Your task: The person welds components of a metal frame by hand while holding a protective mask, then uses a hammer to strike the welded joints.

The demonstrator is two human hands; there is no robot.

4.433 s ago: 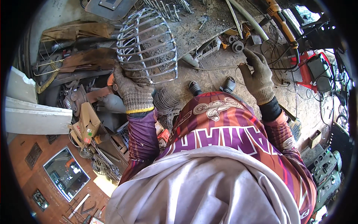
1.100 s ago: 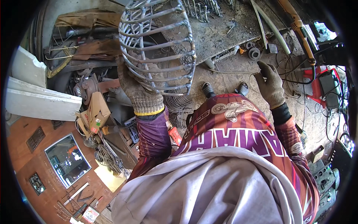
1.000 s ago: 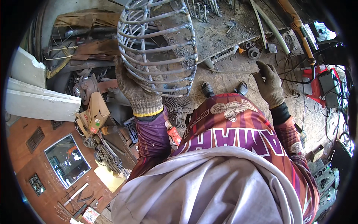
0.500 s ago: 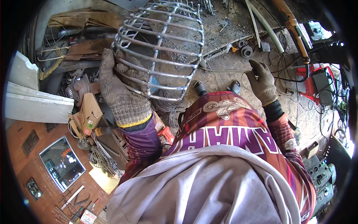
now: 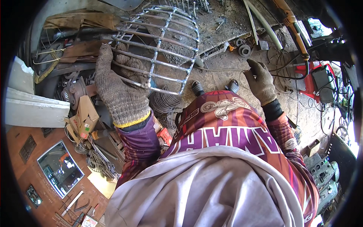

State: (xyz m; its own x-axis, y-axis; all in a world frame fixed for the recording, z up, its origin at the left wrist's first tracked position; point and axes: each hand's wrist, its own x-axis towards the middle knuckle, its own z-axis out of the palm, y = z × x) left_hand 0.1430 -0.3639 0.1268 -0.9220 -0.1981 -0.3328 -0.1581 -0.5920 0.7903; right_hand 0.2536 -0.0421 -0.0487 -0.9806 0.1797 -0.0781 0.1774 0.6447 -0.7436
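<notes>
Your left hand (image 5: 121, 90), in a coarse grey knit glove with a yellow cuff, grips a domed wire cage (image 5: 159, 45) made of bare shiny steel rods: curved ribs welded across rings, open lattice, rust-free. Cage is held up in front of you, over the far-left part of the gritty concrete floor (image 5: 227, 72), tilted with the open side toward you. Left fingers curl through the bars, thumb up along the left rim, wrist bent back. Your right hand (image 5: 261, 81), same glove type, hangs over the floor near a thin wire (image 5: 223, 70), fingers half curled, holding nothing clearly. Small round metal parts (image 5: 244, 49) lie beyond it.
</notes>
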